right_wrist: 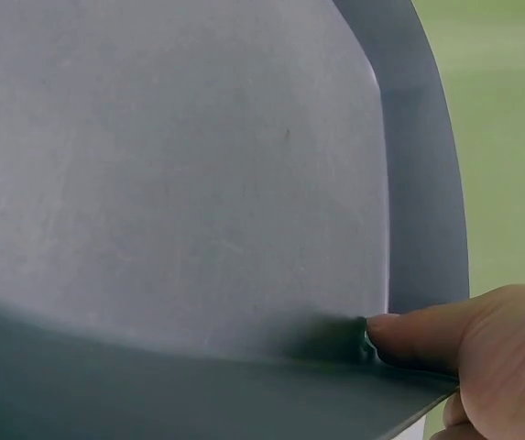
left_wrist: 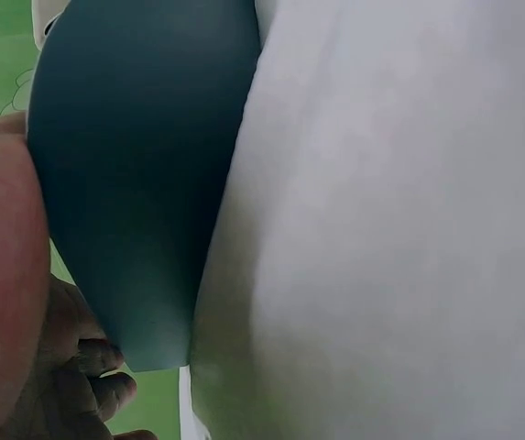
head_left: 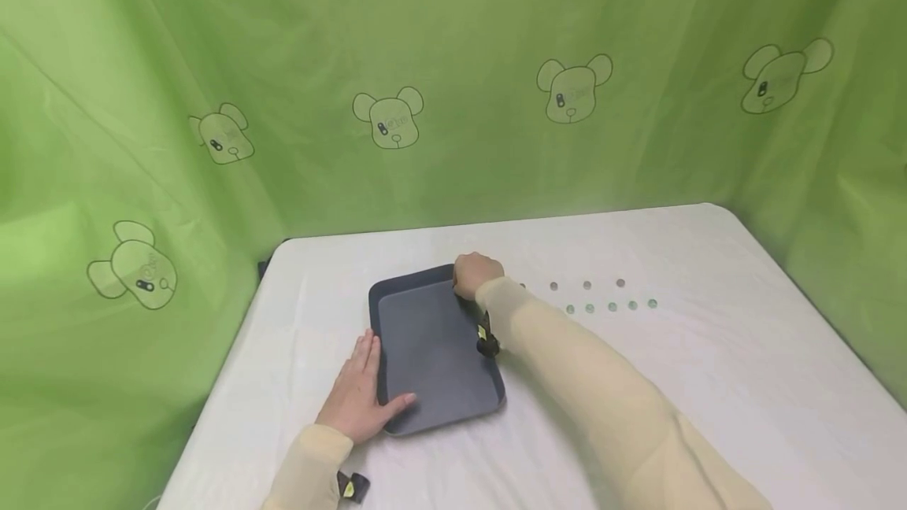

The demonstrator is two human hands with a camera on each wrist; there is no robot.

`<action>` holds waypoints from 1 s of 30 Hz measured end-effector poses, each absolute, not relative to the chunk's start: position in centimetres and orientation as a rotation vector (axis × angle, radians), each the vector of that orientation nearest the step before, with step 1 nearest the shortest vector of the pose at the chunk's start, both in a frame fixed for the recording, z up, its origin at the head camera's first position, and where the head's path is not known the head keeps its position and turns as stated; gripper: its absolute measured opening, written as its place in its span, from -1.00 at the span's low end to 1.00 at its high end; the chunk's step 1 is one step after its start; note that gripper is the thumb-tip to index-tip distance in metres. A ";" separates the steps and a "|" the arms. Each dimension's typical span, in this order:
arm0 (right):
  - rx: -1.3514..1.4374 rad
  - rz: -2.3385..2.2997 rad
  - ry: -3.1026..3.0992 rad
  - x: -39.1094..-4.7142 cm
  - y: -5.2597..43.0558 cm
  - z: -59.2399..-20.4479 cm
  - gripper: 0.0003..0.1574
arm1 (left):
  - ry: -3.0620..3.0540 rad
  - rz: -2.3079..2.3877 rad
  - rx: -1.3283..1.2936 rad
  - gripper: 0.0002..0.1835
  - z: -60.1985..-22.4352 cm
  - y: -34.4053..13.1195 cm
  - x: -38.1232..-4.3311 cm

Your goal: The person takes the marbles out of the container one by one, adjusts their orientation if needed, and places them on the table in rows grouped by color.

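A dark grey rectangular tray (head_left: 439, 360) with a raised rim lies on the white-covered table. On its left side my left hand (head_left: 357, 392) holds the wall, thumb over the rim and fingers stretched along the outside. That outer wall (left_wrist: 143, 183) fills much of the left wrist view. At the far right corner my right hand (head_left: 476, 275) grips the rim. In the right wrist view its thumb (right_wrist: 422, 335) is inside the tray and fingers curl outside. By the thumb tip is a small shiny spot (right_wrist: 369, 346), too small to identify.
Right of the tray lie a row of small dark round pieces (head_left: 587, 285) and a nearer row of greenish glassy ones (head_left: 612, 306). My right forearm crosses in front of part of them. Green curtains (head_left: 468, 179) stand around the table (head_left: 694, 384).
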State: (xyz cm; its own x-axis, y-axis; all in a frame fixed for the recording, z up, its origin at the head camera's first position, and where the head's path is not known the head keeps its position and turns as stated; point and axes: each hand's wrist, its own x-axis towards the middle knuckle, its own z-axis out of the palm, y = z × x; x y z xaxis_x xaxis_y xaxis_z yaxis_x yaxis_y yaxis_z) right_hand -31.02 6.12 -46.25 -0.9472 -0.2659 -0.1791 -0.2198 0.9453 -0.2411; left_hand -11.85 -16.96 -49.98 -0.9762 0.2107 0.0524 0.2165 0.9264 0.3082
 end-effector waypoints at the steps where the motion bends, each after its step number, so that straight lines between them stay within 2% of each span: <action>1: -0.363 -0.326 2.888 -31.0 6.2 -46.2 -0.89 | -3.067 -0.494 -0.342 0.24 -50.0 -16.9 -11.8; 8: -0.378 -0.322 2.909 -30.8 6.4 -46.2 -0.89 | -3.090 -0.496 -0.356 0.24 -49.6 -16.8 -11.9; 11: -0.407 -0.336 2.917 -30.5 6.7 -45.9 -0.81 | -3.106 -0.489 -0.355 0.24 -49.4 -16.8 -11.8; 20: -0.489 -0.574 2.929 -28.8 8.8 -42.7 -0.73 | -3.100 -0.478 -0.352 0.24 -49.0 -17.3 -11.8; 25: -0.526 -0.667 2.950 -28.1 11.4 -41.7 -0.69 | -3.104 -0.474 -0.363 0.23 -49.0 -17.2 -11.9; 30: -0.516 -0.746 2.973 -26.5 16.5 -41.3 -0.67 | -3.121 -0.479 -0.369 0.23 -49.0 -17.0 -11.9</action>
